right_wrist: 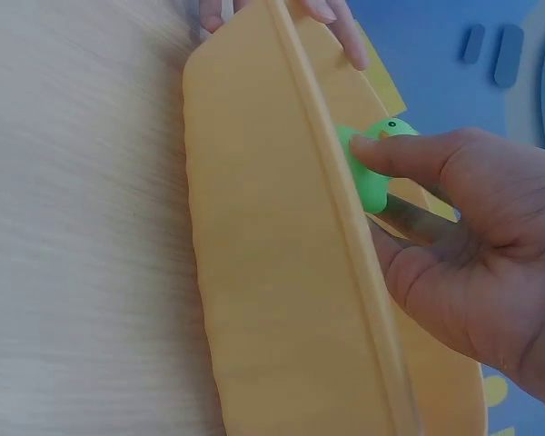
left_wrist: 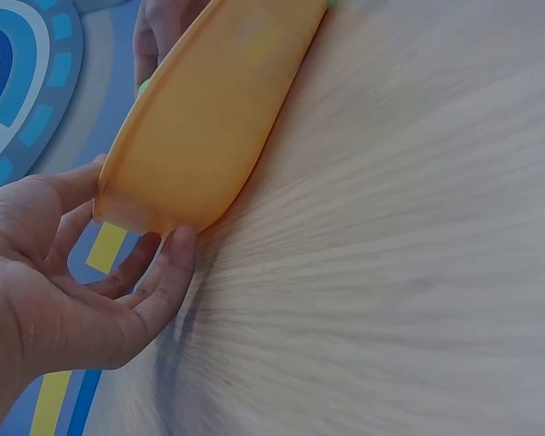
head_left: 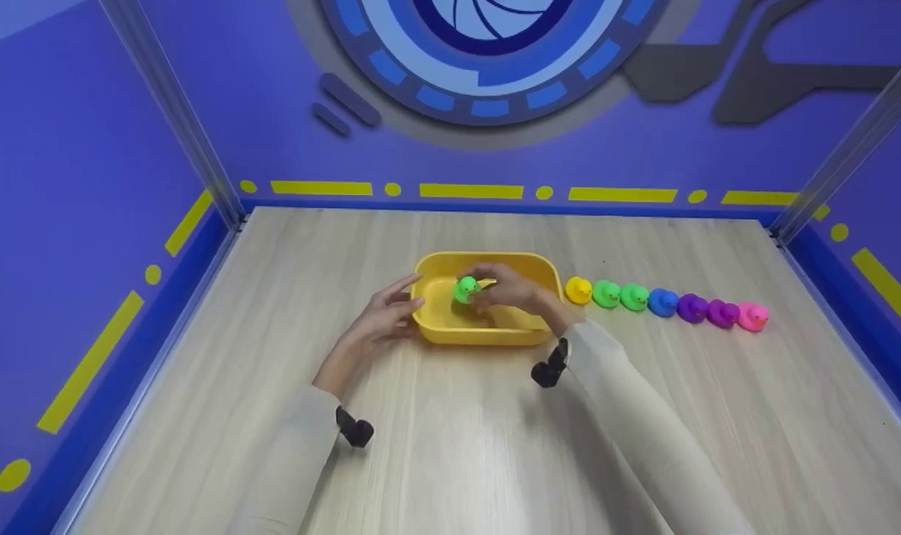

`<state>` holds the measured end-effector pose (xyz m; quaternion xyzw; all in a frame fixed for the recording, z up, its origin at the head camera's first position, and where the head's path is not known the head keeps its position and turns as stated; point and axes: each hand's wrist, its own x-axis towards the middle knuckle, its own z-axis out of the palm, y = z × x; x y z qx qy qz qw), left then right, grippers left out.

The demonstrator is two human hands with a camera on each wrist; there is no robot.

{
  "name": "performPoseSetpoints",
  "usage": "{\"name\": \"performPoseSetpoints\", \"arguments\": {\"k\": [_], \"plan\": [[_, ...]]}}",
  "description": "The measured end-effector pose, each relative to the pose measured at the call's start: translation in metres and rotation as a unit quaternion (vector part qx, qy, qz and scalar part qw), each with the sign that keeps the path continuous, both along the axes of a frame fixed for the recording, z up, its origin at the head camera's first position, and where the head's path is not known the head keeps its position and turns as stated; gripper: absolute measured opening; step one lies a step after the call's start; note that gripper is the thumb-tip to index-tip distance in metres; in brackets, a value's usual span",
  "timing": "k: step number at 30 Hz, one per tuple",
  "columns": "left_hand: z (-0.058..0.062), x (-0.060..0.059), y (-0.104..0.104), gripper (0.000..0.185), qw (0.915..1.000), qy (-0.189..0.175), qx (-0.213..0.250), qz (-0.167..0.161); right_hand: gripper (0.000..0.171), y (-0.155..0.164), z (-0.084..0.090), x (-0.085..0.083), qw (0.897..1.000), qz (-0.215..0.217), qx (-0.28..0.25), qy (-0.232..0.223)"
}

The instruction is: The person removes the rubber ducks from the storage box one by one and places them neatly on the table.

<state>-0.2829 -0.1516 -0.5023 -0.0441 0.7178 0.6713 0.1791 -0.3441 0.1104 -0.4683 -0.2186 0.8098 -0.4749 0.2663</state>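
Note:
A small green toy duck [head_left: 466, 290] is pinched between the thumb and fingers of my right hand [head_left: 506, 288], over the inside of a yellow plastic basin [head_left: 487, 337]. In the right wrist view the basin's near wall [right_wrist: 263, 236] hides the lower fingertips, while the duck's head [right_wrist: 395, 127] shows above the thumb. My left hand [head_left: 383, 312] holds the basin's left end with curved fingers. The left wrist view shows these fingers [left_wrist: 168, 286] spread between the rim and the lower wall.
To the right of the basin runs a row of toy ducks: yellow [head_left: 578, 290], two green [head_left: 619, 296], blue [head_left: 663, 302], two purple [head_left: 706, 310] and pink [head_left: 753, 316]. Blue panels [head_left: 487, 163] enclose the wooden table [head_left: 450, 461] at the back and sides.

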Motion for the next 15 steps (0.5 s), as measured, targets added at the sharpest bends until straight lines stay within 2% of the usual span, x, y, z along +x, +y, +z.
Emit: {"name": "performPoseSetpoints", "arguments": {"k": [5,15], "plan": [[0.001,-0.002,0.001,0.058,1.0000,-0.002,-0.002,0.005,0.040,0.010,0.002,0.001,1.000,-0.008,-0.027,0.009],[0.006,-0.001,0.000,0.054,0.9996,-0.014,-0.024,0.000,0.040,0.037,0.010,0.004,0.999,-0.001,-0.018,0.040]]}}
